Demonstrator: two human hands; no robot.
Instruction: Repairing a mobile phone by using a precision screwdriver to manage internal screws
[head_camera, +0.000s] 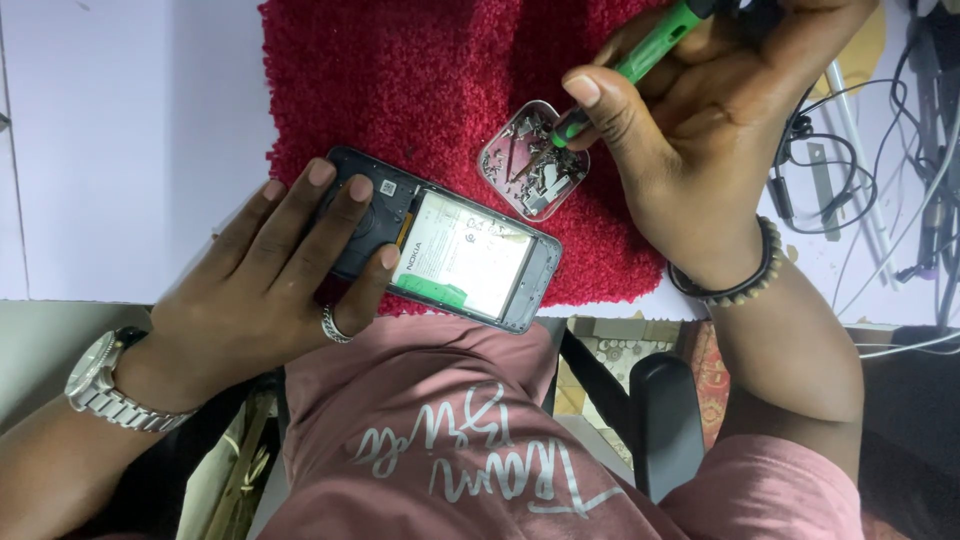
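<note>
An opened phone (470, 262) with its back cover off lies on a red mat (420, 80), its white battery showing. My left hand (275, 275) presses flat on the phone's camera end, a ring on one finger and a metal watch at the wrist. My right hand (700, 120) grips a green screwdriver (640, 55), whose tip reaches into a small clear tray (533, 160) of several tiny screws and metal parts beside the phone.
The mat rests on a white table (130, 150). Tangled dark cables (880, 180) and a thin white rod lie at the right. Below the table edge are my pink shirt and a black chair armrest (665, 420).
</note>
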